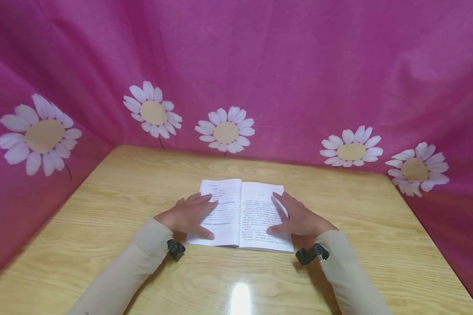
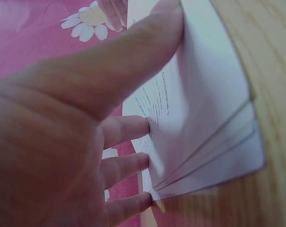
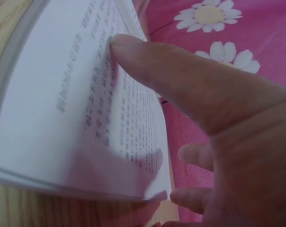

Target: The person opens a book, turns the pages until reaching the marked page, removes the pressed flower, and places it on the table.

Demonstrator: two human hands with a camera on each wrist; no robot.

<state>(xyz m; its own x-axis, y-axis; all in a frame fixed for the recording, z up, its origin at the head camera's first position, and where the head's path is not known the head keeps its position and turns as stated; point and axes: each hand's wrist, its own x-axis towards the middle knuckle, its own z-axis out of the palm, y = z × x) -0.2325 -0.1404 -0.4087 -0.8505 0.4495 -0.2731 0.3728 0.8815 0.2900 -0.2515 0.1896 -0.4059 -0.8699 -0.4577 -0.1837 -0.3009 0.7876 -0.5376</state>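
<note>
An open book (image 1: 256, 210) with printed pages lies flat on the wooden table, its spine running away from me. My left hand (image 1: 189, 214) rests on the left page, fingers spread and straight, the thumb towards the lower part. In the left wrist view the fingertips (image 2: 142, 161) touch near the page's outer edge, and a few leaves fan apart at the corner. On the right page lies my right hand (image 1: 299, 216), fingers stretched along the outer edge. The right wrist view shows its thumb (image 3: 129, 49) over the printed text and the other fingers beside the edge.
The light wood table (image 1: 102, 210) spreads around the book, with a bright reflection near the front. A magenta cloth (image 1: 284, 78) with white daisies hangs along the back and sides. Small black cameras (image 1: 176, 249) sit on both wrists.
</note>
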